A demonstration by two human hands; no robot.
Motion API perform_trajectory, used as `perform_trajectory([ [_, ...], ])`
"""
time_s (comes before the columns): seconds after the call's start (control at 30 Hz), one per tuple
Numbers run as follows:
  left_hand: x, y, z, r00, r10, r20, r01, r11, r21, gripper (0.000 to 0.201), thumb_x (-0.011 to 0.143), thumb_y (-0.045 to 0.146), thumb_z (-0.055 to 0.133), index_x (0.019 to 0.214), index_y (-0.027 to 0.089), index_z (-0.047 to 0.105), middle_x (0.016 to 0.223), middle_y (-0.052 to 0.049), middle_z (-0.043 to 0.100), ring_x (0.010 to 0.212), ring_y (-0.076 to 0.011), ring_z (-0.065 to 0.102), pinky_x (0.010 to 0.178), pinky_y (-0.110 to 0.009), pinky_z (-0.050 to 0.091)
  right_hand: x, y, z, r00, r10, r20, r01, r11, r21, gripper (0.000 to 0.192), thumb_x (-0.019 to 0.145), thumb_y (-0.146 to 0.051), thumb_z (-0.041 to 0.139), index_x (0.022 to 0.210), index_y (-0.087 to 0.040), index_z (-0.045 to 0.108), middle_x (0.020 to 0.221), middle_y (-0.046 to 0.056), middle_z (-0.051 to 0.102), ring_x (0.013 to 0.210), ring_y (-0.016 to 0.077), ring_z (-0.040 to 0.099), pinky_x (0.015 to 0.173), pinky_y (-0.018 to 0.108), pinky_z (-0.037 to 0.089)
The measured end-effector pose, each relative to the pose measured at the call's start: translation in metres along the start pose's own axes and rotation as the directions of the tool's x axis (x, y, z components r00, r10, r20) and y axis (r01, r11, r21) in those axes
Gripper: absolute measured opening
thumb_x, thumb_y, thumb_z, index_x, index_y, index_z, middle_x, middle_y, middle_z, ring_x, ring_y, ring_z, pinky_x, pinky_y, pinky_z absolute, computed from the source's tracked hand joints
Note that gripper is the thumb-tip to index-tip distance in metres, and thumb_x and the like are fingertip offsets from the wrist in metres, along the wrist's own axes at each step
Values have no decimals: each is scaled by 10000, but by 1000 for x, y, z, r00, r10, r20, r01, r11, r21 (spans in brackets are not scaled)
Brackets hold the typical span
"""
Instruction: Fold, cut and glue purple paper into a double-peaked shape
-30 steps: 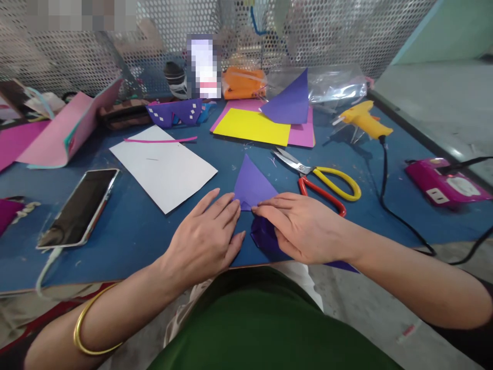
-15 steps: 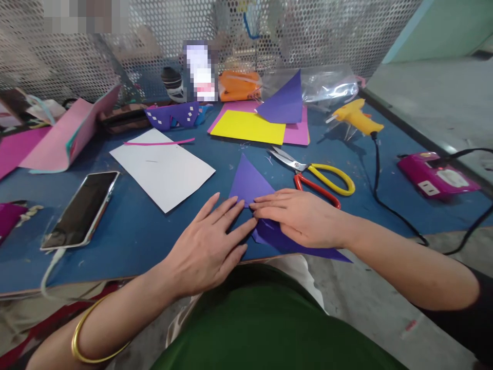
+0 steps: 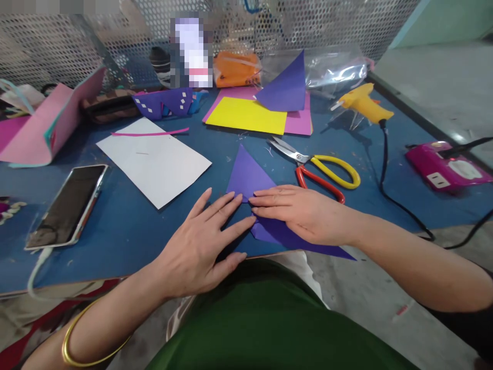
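Observation:
Purple paper (image 3: 248, 174), folded, lies at the front edge of the blue table, with one pointed end toward the back and another reaching past the edge at right. My left hand (image 3: 200, 241) has its fingers spread, and its fingertips touch the left side of the paper. Flat across the paper rests my right hand (image 3: 308, 213), fingers stretched out to the left and covering its middle. The scissors (image 3: 302, 158), with one yellow and one red handle, lie just beyond my right hand.
White paper (image 3: 157, 164) with a thin pink strip (image 3: 150, 133) is at left, near a phone (image 3: 69, 208) on a cable. Behind are yellow paper (image 3: 246, 115), a purple piece (image 3: 285, 90) and a purple mask (image 3: 164, 105). A yellow glue gun (image 3: 364, 103) and pink power strip (image 3: 449, 167) stand right.
The whole view has shifted slightly, with the table items higher in the picture. Both hands stay on the purple paper in nearly the same pose.

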State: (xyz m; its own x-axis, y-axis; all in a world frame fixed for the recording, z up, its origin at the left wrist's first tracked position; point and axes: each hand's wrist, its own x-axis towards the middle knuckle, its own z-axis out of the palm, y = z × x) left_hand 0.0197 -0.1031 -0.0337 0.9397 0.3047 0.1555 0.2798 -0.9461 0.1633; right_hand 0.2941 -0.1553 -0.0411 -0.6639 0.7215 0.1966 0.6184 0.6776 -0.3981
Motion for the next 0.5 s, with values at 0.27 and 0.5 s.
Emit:
perform_trajectory([
  [0.27, -2, -2, -4, 1000, -20, 17, 22, 997, -77, 422, 946, 357, 564, 1346, 226, 597, 1577, -173, 425, 1482, -357, 359, 1206, -658, 213, 0, 2, 3, 999, -41, 22, 42, 997, -61, 524, 907, -25, 375, 1384, -106, 577, 1482, 124, 560, 1439, 205, 439, 1161, 454, 404],
  [0.5, -2, -2, -3, 1000, 2, 22, -1, 999, -33, 387, 945, 358, 567, 1304, 229, 633, 1566, -193, 435, 1478, -377, 359, 1186, -679, 232, -2, 1, -5, 999, 30, 26, -32, 996, 82, 570, 884, -15, 373, 1395, -160, 579, 1494, 71, 556, 1450, 169, 421, 1188, 443, 386],
])
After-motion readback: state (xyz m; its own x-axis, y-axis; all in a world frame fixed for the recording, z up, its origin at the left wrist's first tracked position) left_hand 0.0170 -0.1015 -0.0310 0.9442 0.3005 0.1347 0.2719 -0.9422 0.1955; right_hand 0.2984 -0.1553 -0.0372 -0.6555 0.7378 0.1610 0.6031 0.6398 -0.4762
